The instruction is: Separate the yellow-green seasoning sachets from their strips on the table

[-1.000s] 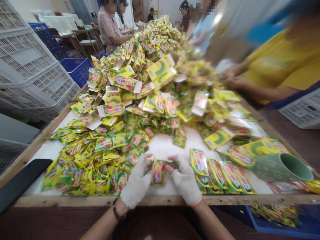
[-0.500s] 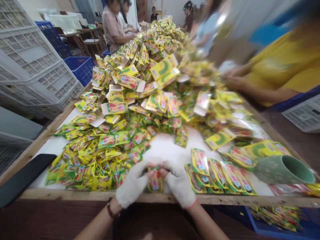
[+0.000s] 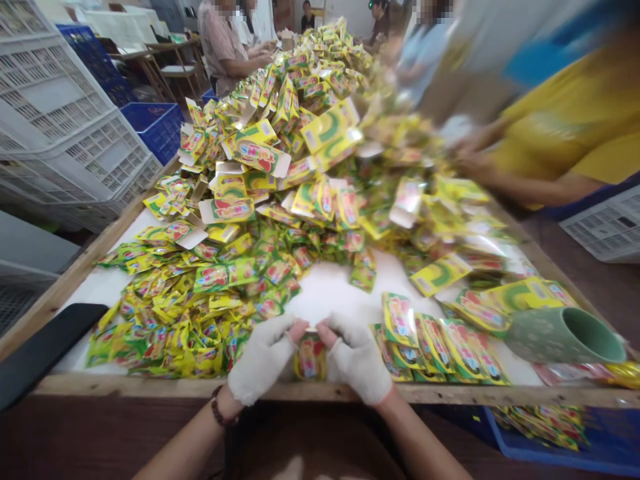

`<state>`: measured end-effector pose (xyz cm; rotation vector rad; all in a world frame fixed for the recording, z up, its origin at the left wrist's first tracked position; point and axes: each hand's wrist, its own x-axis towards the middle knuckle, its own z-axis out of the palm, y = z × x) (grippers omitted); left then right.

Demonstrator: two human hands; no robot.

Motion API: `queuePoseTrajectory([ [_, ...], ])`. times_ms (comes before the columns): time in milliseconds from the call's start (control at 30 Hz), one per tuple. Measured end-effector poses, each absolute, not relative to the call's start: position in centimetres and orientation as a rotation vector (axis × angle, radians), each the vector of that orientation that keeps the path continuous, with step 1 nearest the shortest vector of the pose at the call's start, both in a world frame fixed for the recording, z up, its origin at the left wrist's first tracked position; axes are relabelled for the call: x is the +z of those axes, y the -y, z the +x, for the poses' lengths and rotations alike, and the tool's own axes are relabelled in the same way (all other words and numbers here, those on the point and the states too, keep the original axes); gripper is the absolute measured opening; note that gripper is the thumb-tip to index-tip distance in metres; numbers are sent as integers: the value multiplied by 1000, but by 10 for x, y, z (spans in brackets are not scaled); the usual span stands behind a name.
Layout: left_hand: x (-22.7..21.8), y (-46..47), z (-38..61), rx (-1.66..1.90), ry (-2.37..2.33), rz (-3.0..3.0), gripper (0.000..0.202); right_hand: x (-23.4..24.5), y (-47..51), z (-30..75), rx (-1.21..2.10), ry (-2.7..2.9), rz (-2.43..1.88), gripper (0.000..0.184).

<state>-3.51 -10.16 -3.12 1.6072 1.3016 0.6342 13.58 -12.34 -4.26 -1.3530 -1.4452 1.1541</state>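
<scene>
My left hand [image 3: 261, 360] and my right hand [image 3: 359, 360] wear white knit gloves with bare fingertips. Between them, at the near edge of the table, they grip a small printed carton [image 3: 310, 359] in yellow, green and red. Thumbs and fingers pinch its upper end from both sides, where a pale edge shows. Several flat packs [image 3: 459, 347] overlap in a row to the right of my right hand. Left of my left hand lies a heap of small foil sachets [image 3: 183, 333].
A tall pile of cartons and sachets [image 3: 320, 140] runs down the wood-rimmed table. A green cup [image 3: 543, 337] lies on its side at right; a black phone [image 3: 47, 350] rests at left. White crates [image 3: 70, 113] stand left. A person in yellow [image 3: 560, 140] works at right.
My fingertips have drawn to the carton's top end, and a pale edge now shows there. The whole view has shifted slightly.
</scene>
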Motion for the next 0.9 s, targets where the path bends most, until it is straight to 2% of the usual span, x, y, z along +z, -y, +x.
queuePoseTrajectory([
  [200,-25,94,-35,593,-1250,1497,28,-38,116,138,1104,1490,-1358,18],
  [500,-59,123,-65,705,-1258,1806,32,-48,133,153,1049,1800,-1068,27],
  [667,-48,105,-49,689,-1318,1515,29,-53,138,139,901,1716,-1251,26],
  [900,-24,76,18,636,-1035,665,57,-3,139,216,729,1326,-1633,26],
])
